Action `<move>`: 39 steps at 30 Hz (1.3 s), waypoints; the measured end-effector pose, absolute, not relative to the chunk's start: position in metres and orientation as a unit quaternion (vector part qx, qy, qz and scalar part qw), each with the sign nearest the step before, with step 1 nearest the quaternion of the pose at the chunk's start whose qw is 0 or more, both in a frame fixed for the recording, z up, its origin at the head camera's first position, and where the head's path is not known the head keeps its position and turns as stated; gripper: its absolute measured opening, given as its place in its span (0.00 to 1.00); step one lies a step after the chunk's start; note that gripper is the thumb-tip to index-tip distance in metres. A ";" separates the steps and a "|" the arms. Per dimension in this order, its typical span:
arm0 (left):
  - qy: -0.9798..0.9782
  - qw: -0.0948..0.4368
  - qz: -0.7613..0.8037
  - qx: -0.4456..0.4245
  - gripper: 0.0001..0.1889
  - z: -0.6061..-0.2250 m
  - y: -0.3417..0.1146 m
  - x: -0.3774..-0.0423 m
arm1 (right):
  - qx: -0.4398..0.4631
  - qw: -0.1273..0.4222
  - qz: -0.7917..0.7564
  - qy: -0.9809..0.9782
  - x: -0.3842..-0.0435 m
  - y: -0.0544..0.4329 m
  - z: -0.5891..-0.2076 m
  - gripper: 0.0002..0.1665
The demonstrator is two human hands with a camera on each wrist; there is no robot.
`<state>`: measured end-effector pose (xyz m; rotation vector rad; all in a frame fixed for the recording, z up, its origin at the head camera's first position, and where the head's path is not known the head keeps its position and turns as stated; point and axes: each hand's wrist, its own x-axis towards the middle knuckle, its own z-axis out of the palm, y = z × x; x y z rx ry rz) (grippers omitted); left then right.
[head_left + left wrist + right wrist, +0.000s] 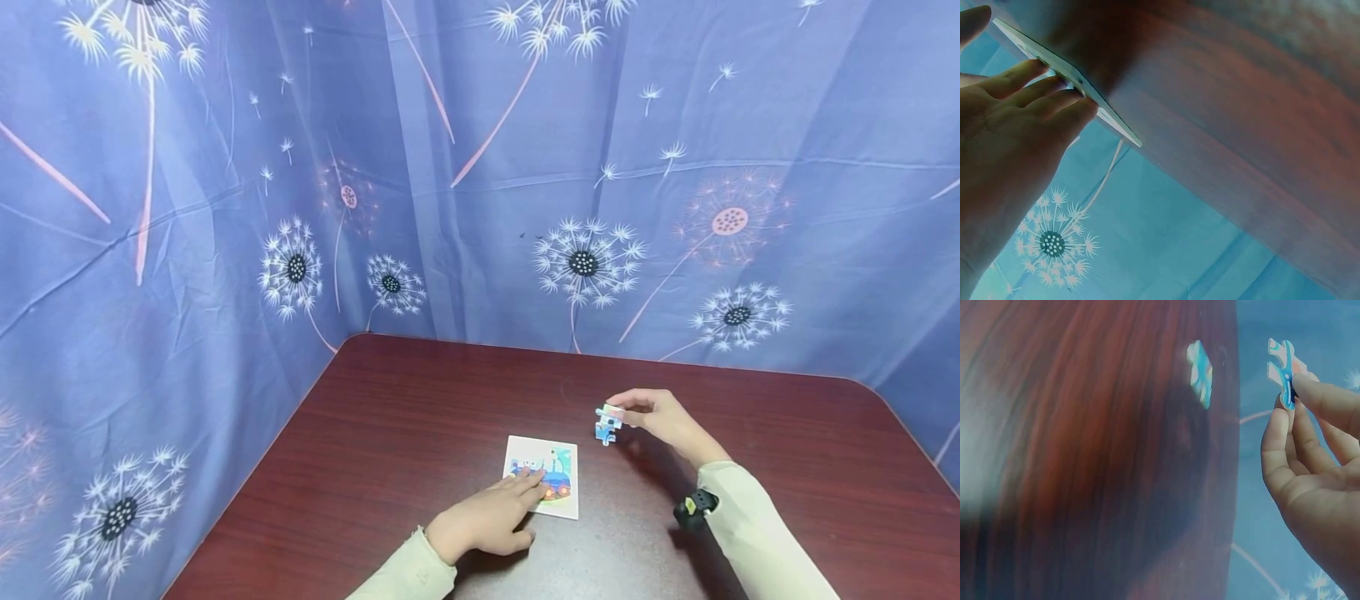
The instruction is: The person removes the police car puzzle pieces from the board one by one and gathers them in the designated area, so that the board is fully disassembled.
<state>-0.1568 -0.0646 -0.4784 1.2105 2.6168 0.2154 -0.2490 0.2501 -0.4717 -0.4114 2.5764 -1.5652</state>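
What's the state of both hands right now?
Left hand: open, resting on the picture board.
Right hand: closed, holding a jigsaw piece.

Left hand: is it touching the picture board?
Touching: the left wrist view shows the left hand resting its fingertips against the picture board.

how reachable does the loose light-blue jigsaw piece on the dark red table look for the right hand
Probably yes: the loose light-blue jigsaw piece lies uncovered near the right hand, though that hand pinches a blue-and-white jigsaw piece, which could get in the way.
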 end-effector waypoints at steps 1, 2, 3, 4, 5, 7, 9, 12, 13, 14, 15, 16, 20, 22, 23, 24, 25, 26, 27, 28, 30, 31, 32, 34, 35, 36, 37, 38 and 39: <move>0.898 0.124 0.073 0.416 0.34 -0.478 -0.065 -0.157 | -0.135 0.050 -0.515 0.845 -0.249 0.253 -0.473 0.17; 0.898 0.123 0.071 0.417 0.34 -0.478 -0.065 -0.156 | -0.132 0.051 -0.516 0.845 -0.248 0.256 -0.474 0.16; 0.898 0.121 0.068 0.417 0.34 -0.479 -0.065 -0.156 | -0.128 0.052 -0.516 0.845 -0.247 0.259 -0.475 0.16; 0.898 0.119 0.067 0.419 0.34 -0.478 -0.065 -0.156 | -0.126 0.054 -0.516 0.845 -0.247 0.262 -0.477 0.16; 0.898 0.117 0.066 0.420 0.33 -0.478 -0.066 -0.155 | -0.124 0.055 -0.515 0.846 -0.246 0.264 -0.478 0.16; 0.897 0.114 0.062 0.422 0.33 -0.477 -0.066 -0.155 | -0.112 0.060 -0.516 0.847 -0.245 0.269 -0.481 0.16; 0.897 0.111 0.059 0.423 0.33 -0.476 -0.066 -0.154 | -0.108 0.064 -0.513 0.849 -0.244 0.273 -0.483 0.16; 0.897 0.111 0.056 0.423 0.33 -0.475 -0.067 -0.154 | -0.099 0.074 -0.511 0.851 -0.243 0.277 -0.486 0.17; 0.897 0.111 0.057 0.423 0.33 -0.475 -0.067 -0.154 | -0.100 0.076 -0.509 0.852 -0.243 0.278 -0.486 0.17; 0.897 0.111 0.056 0.424 0.33 -0.475 -0.067 -0.154 | -0.100 0.078 -0.507 0.852 -0.243 0.279 -0.486 0.17; 0.897 0.111 0.057 0.423 0.33 -0.475 -0.067 -0.154 | -0.097 0.081 -0.508 0.852 -0.243 0.280 -0.487 0.17; 0.897 0.112 0.059 0.424 0.33 -0.476 -0.067 -0.154 | -0.098 0.083 -0.508 0.852 -0.243 0.280 -0.487 0.17; 0.896 0.114 0.062 0.425 0.33 -0.477 -0.066 -0.155 | -0.100 0.087 -0.500 0.856 -0.244 0.282 -0.490 0.15; 0.896 0.113 0.060 0.426 0.34 -0.477 -0.066 -0.155 | -0.101 0.085 -0.492 0.860 -0.244 0.282 -0.491 0.14; 0.896 0.112 0.059 0.425 0.34 -0.477 -0.066 -0.155 | -0.102 0.084 -0.487 0.863 -0.245 0.282 -0.491 0.13; 0.896 0.111 0.058 0.425 0.34 -0.476 -0.066 -0.154 | -0.100 0.083 -0.481 0.867 -0.245 0.282 -0.492 0.13; 0.897 0.111 0.057 0.425 0.34 -0.476 -0.066 -0.154 | -0.100 0.081 -0.476 0.870 -0.245 0.282 -0.492 0.12; 0.897 0.109 0.057 0.425 0.33 -0.476 -0.066 -0.154 | -0.099 0.078 -0.470 0.873 -0.245 0.282 -0.492 0.12; 0.897 0.110 0.057 0.425 0.33 -0.476 -0.066 -0.154 | -0.101 0.076 -0.464 0.877 -0.245 0.281 -0.492 0.11; 0.897 0.109 0.057 0.425 0.33 -0.475 -0.066 -0.153 | -0.101 0.072 -0.455 0.882 -0.245 0.281 -0.492 0.11; 0.897 0.108 0.056 0.426 0.33 -0.475 -0.066 -0.153 | -0.098 0.066 -0.442 0.889 -0.244 0.280 -0.491 0.11; 0.896 0.108 0.055 0.426 0.33 -0.475 -0.066 -0.153 | -0.098 0.062 -0.437 0.892 -0.244 0.279 -0.491 0.11; 0.897 0.108 0.054 0.426 0.33 -0.475 -0.066 -0.153 | -0.098 0.059 -0.433 0.894 -0.243 0.279 -0.490 0.11; 0.896 0.112 0.055 0.425 0.33 -0.475 -0.067 -0.153 | -0.099 0.054 -0.426 0.897 -0.243 0.277 -0.489 0.11; 0.896 0.114 0.055 0.425 0.33 -0.475 -0.067 -0.153 | -0.102 0.051 -0.425 0.898 -0.243 0.277 -0.489 0.11; 0.896 0.114 0.056 0.424 0.33 -0.474 -0.067 -0.153 | -0.105 0.049 -0.423 0.898 -0.243 0.276 -0.489 0.10; 0.897 0.113 0.057 0.424 0.33 -0.475 -0.067 -0.153 | -0.108 0.047 -0.421 0.899 -0.243 0.276 -0.488 0.10; 0.897 0.113 0.057 0.424 0.33 -0.474 -0.068 -0.154 | -0.111 0.045 -0.420 0.900 -0.242 0.276 -0.488 0.10; 0.896 0.113 0.058 0.425 0.33 -0.474 -0.068 -0.154 | -0.114 0.043 -0.418 0.900 -0.243 0.276 -0.488 0.10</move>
